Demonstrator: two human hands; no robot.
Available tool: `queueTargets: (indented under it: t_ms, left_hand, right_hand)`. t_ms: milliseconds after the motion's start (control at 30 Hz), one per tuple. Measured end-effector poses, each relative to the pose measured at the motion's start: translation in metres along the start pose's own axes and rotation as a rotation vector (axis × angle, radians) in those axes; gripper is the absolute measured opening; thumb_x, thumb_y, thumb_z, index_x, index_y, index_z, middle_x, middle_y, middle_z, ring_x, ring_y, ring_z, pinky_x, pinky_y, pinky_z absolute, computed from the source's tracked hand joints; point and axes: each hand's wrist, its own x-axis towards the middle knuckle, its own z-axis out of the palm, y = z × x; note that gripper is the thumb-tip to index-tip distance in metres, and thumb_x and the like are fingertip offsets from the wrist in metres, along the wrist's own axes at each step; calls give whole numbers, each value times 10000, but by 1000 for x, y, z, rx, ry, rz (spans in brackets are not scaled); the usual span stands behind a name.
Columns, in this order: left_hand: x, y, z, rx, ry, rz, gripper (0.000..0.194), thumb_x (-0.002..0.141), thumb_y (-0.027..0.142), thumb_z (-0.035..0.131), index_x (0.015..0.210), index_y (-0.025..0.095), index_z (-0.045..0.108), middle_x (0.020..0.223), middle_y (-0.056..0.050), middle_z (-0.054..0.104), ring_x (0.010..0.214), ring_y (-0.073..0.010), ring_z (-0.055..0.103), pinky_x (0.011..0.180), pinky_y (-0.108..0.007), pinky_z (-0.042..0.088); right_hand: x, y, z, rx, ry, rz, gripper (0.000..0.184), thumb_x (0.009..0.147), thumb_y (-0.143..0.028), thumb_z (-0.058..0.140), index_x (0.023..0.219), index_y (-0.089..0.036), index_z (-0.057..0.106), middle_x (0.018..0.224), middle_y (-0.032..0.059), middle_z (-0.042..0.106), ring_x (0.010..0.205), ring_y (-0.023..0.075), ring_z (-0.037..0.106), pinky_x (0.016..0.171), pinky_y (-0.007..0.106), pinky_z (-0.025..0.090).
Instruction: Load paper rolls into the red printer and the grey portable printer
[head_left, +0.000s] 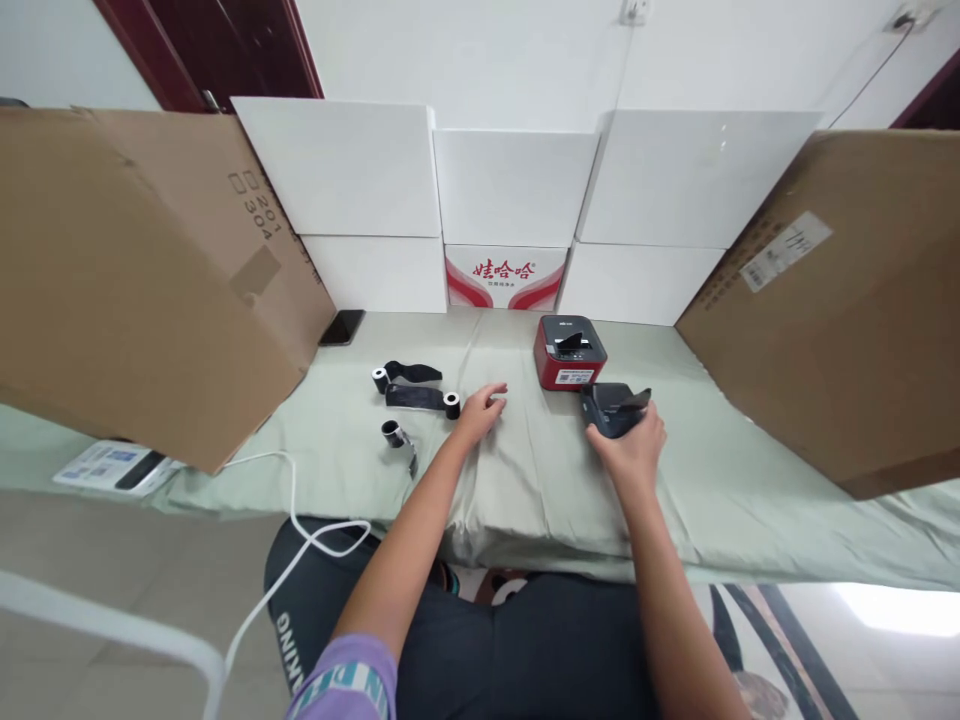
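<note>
My right hand (632, 447) grips the near right side of a small dark grey portable printer (606, 412), with a strip of black paper sticking up from it. Just behind it stands a red and black label printer (570, 355), which also has a black strip at its top. My left hand (481, 413) is over the cloth with fingers apart and nothing in them. Beside it on the left lies a black paper roll (451, 405) with its strip unrolled. Another roll (380, 380) and a third roll (392, 433) lie farther left, with loose black ends.
A pale green cloth (517, 470) covers the table. White panels (517, 185) stand along the back, above a red-and-white printed box (506, 278). Cardboard sheets (142, 270) flank the left, with another cardboard box (847, 330) right. A phone (343, 327) and white cable (294, 490) are at left.
</note>
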Motion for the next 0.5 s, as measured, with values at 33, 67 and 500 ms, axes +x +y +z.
queueTargets:
  t_ms: [33,67,500]
  left_hand:
    - [0,0,0,-3,0,0,455,897,266,593,1342,192,650,1304,-91,709,780,-137,615,649,-234,517]
    - [0,1,0,-5,0,-3,455,897,264,591,1342,188,649,1301,-92,711,779,-137,613,655,-236,520]
    - [28,46,21,-51,97,97,366,871,275,606,1215,181,685,1269,-134,721,1108,-246,672,929,-350,524]
  right_hand:
    - [4,2,-1,-17,29,41,1067,647,-453,724,1507,-19,266,1416,317,474,1352,486,421,1167,609,286]
    - [7,3,0,-28,38,80,1087,627,-452,733,1503,3,279,1419,327,477,1353,482,430,1173,586,296]
    - [114,-22,-42,464,-114,102,605,885,-588,562,1335,-187,613,1358,173,649,1213,332,632,1072,467,457]
